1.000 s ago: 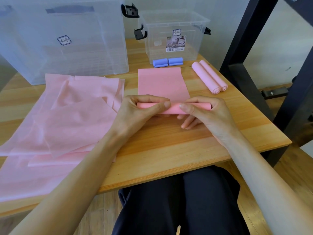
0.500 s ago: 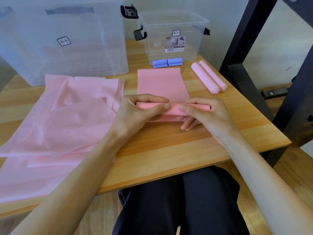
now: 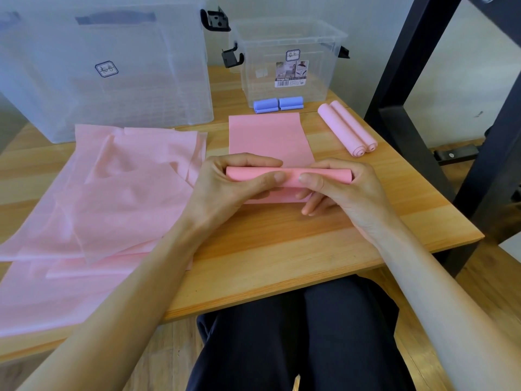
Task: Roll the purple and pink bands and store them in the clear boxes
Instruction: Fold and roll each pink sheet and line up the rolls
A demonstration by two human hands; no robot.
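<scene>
Soft, even daylight fills the frame, bright on the wooden table (image 3: 282, 258) and the pale wall at the upper right. Shadows are faint (a thin dark smudge lies under the hands, centre frame). The large clear box (image 3: 112, 66), upper left, shows milky glare. Wide-angle bending curves the edges; focus is sharp centrally, slightly soft toward the corners

two rolls (image 3: 347, 128) right of band (image 3: 269, 135)
</scene>
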